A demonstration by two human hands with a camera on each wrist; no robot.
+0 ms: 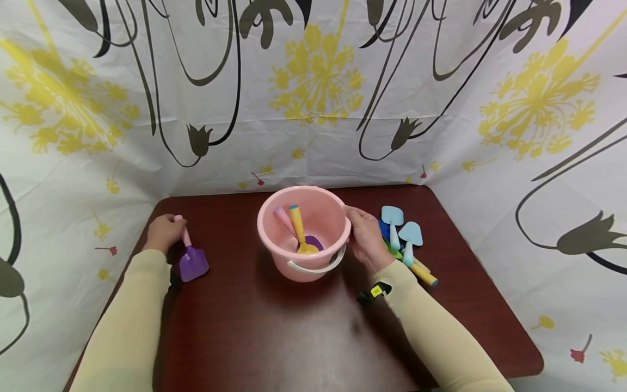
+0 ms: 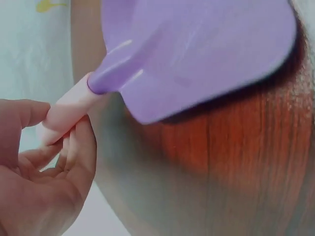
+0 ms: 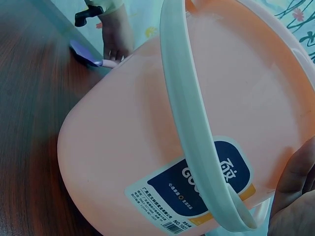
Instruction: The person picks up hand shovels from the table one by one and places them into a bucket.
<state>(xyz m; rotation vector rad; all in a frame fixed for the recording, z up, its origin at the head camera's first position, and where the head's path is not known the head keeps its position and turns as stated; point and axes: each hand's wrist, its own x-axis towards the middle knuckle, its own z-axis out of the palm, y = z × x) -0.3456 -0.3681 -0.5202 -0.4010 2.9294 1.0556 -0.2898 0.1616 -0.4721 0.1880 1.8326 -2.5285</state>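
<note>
At the table's left side my left hand (image 1: 164, 233) pinches the pink handle (image 2: 69, 110) of a toy shovel with a purple blade (image 1: 193, 264); in the left wrist view thumb and fingers close round that handle. My right hand (image 1: 366, 237) is at the right side of a pink bucket (image 1: 303, 267), holding it near the rim. Inside the bucket lie a yellow-handled toy tool (image 1: 296, 220), a pink handle (image 1: 284, 219) and something purple (image 1: 314, 242). The bucket's white carrying handle (image 3: 184, 98) hangs down in front, across a blue-and-white label (image 3: 182, 189).
Right of the bucket, a pile holds two light-blue toy shovels (image 1: 392, 216), a yellow handle (image 1: 425, 274) and green and blue pieces partly hidden by my right hand. The brown table (image 1: 274, 337) meets patterned white cloth (image 1: 313, 147) at the back and sides.
</note>
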